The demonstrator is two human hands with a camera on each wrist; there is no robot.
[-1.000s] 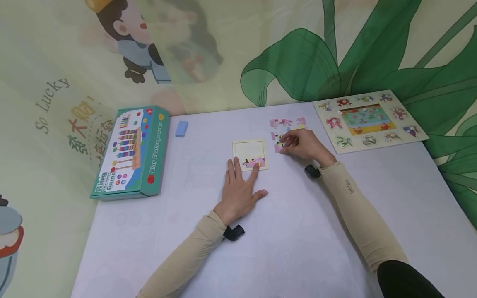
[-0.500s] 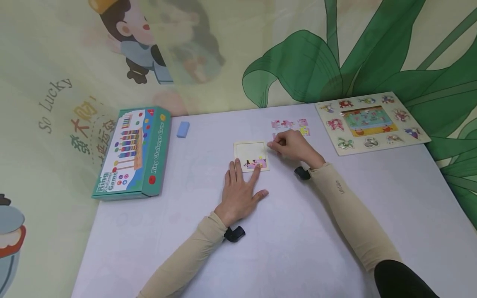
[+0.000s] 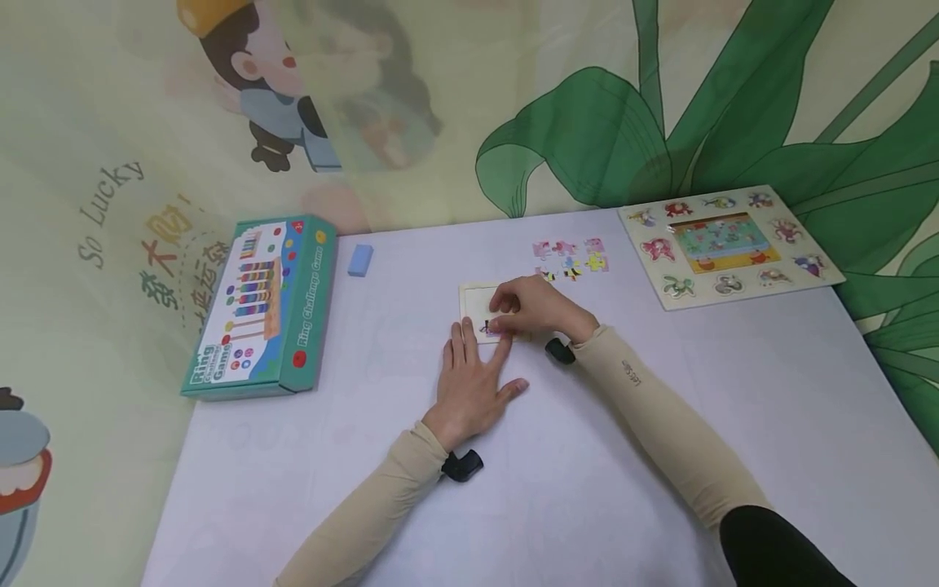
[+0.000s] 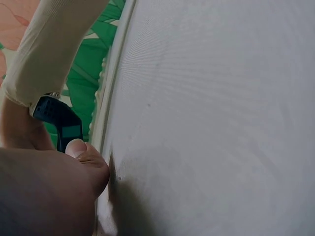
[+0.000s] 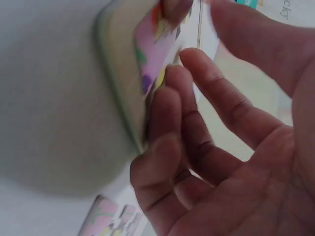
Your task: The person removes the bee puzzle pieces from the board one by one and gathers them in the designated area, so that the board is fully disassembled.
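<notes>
My left hand (image 3: 469,387) lies flat with fingers spread, its fingertips holding down the near edge of a small square puzzle tray (image 3: 477,302). Pink picture pieces (image 5: 150,54) fill the near strip of the tray. My right hand (image 3: 539,310) is over the tray's right side, its thumb and fingers curled round a small puzzle piece that they mostly hide. In the right wrist view its fingertips are close to the tray's edge. The left wrist view shows only part of my left hand (image 4: 44,189) beside the white tabletop.
Several loose puzzle pieces (image 3: 570,269) lie beyond my right hand. A larger sea-animal puzzle board (image 3: 660,281) is at the back right. At left are a green game box (image 3: 301,318) and a blue block (image 3: 359,261). A printed backdrop (image 3: 411,187) stands behind the table.
My right hand has come left from the loose pieces to the tray, and one pink piece is gone from the near row of the group. My left hand has kept its place.
</notes>
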